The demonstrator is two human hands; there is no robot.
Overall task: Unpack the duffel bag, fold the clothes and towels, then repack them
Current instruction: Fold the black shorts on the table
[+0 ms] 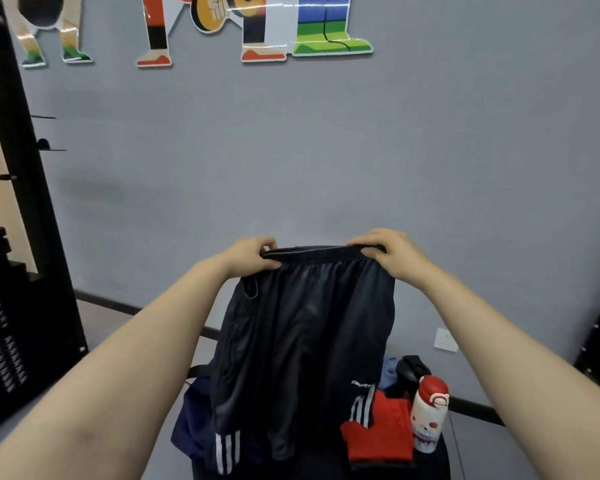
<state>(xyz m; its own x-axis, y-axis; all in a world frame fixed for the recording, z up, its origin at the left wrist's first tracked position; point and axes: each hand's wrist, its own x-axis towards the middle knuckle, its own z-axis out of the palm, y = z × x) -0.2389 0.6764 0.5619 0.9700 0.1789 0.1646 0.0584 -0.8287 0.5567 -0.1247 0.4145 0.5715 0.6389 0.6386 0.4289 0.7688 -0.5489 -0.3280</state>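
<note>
A plain grey-blue painted wall (326, 150) filled the far side, with colourful cartoon figure cut-outs (257, 26) along its top. A black metal rack (21, 237) stood at the left, and a white wall socket (445, 340) sat low on the right.

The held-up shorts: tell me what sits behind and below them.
Behind the dark shorts, a navy duffel bag shows at left; a red cloth and a white-and-red bottle at right. Whatever lies directly behind the shorts is hidden.

The dark shorts (302, 341) hang as a curtain from twelve to six o'clock, hiding much of the black surface (433, 462) below. At five o'clock stand obstacles — a red folded cloth (381, 431), a white-and-red bottle (428, 414), a black bottle (413, 370) behind it. At seven sits the navy duffel bag (191, 424). Open air lies at nine and three o'clock — toward the grey wall (326, 150).
</note>
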